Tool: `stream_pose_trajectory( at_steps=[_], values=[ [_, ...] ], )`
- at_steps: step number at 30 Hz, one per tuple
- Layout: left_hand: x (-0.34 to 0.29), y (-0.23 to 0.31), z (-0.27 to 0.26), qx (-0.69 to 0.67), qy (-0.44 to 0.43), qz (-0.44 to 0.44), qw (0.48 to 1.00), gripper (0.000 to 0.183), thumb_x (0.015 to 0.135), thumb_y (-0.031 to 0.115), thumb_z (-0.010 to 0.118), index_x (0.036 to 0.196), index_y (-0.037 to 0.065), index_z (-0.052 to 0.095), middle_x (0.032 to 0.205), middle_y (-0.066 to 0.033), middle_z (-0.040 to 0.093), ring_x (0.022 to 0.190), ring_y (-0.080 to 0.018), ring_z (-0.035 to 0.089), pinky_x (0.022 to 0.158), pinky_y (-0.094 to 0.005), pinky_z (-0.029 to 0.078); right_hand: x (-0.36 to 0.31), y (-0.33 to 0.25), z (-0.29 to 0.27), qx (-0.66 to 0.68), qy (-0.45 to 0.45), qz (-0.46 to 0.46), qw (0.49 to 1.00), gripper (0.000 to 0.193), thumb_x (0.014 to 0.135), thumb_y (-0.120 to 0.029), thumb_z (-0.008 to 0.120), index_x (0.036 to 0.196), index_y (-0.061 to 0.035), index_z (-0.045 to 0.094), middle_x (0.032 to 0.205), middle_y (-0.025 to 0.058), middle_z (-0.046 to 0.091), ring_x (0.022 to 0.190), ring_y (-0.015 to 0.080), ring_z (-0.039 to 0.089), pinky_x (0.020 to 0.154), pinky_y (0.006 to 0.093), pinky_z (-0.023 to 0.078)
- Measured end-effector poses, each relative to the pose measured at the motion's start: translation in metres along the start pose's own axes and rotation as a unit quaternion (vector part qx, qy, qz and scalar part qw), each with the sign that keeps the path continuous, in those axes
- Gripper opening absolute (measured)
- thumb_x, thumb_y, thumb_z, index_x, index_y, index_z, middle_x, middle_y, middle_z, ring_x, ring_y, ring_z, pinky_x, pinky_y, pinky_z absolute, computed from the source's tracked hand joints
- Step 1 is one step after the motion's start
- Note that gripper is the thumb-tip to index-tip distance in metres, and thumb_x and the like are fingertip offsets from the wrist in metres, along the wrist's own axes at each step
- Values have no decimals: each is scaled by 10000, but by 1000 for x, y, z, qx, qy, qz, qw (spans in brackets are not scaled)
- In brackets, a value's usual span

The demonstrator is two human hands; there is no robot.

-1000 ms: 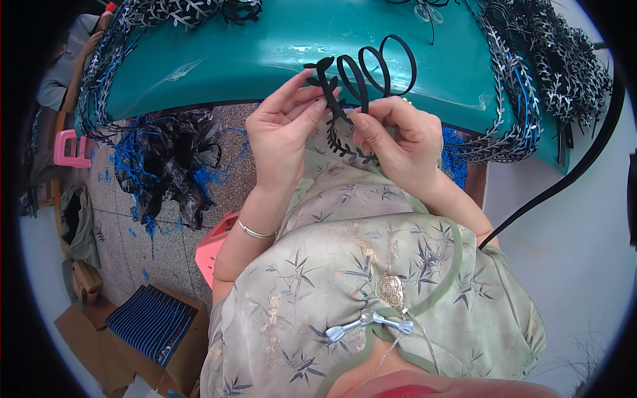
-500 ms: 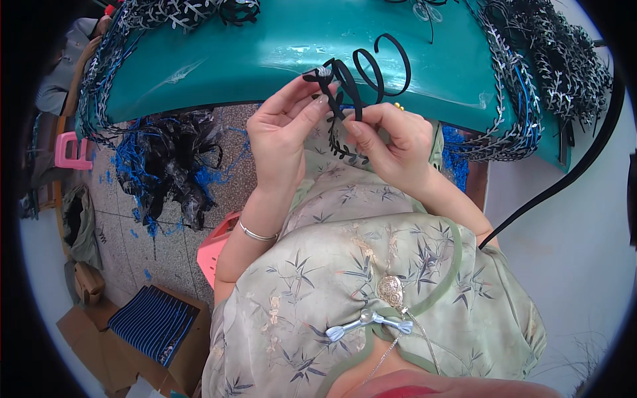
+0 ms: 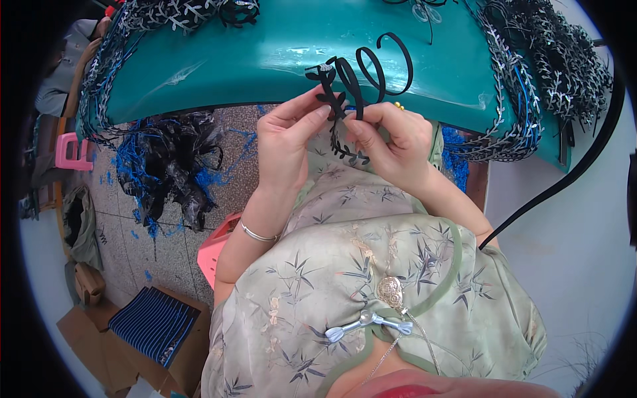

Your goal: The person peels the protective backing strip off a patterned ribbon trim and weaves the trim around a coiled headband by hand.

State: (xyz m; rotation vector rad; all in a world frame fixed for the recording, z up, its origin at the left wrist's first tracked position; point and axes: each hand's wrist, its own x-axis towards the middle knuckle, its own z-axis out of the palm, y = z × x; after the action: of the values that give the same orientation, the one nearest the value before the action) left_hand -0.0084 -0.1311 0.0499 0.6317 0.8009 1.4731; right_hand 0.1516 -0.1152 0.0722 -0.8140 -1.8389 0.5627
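My left hand (image 3: 286, 139) pinches a black leaf-shaped trim (image 3: 340, 147) between thumb and fingertips. The trim's upper end, with a silvery patch on it, stands above those fingertips, and its lower end hangs between my hands. My right hand (image 3: 397, 142) is closed, thumb against index finger, on a narrow black band (image 3: 381, 69) that springs upward in loose coils over the table. Band and trim meet between my fingertips; whether they are joined there I cannot tell.
Ahead lies a green-covered table (image 3: 219, 60); bundles of black-and-silver leaf trim (image 3: 514, 86) hang at its sides. Black plastic with blue strands (image 3: 169, 169) lies on the floor at left. A cardboard box (image 3: 189, 345) with blue-striped black strips, and a pink stool (image 3: 71, 151), stand left.
My left fingertips have slid down from the trim's silvery upper end to lower on it, exposing more leaves. The coiled band has shifted slightly right; my right hand has hardly moved.
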Motion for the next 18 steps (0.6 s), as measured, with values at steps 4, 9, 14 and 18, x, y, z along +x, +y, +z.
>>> stream_pose_trajectory(
  at_steps=[4,9,14,18],
  values=[
    [-1,1,1,6,4,1,1000,315,825,-57,636,1139,-33,634,1039,-142,687,921,-170,660,836,-290,530,0,-1,0,-7,-2,-5,1000,134,754,-62,738,741,-28,610,558,50,561,429,151,515,411,263,375],
    [-2,0,3,11,2,21,1000,303,836,-72,617,1138,-45,622,1033,-145,679,919,-184,664,813,-303,547,-1,3,0,-6,-11,-10,1000,139,754,-62,738,734,-33,604,556,51,556,426,157,517,407,269,370],
    [-1,5,7,-28,-12,24,999,283,852,-73,602,1133,-51,615,1017,-150,675,928,-205,668,772,-307,563,-1,7,2,-33,-11,-76,997,145,737,-51,742,746,-38,598,576,62,570,431,180,529,407,282,379],
    [0,7,10,-34,-7,23,999,267,866,-49,600,1133,-50,613,1028,-167,671,941,-234,672,778,-312,568,2,9,2,-43,-3,-107,993,153,721,-44,746,752,-35,596,582,70,573,442,195,537,411,289,387]
  ],
)
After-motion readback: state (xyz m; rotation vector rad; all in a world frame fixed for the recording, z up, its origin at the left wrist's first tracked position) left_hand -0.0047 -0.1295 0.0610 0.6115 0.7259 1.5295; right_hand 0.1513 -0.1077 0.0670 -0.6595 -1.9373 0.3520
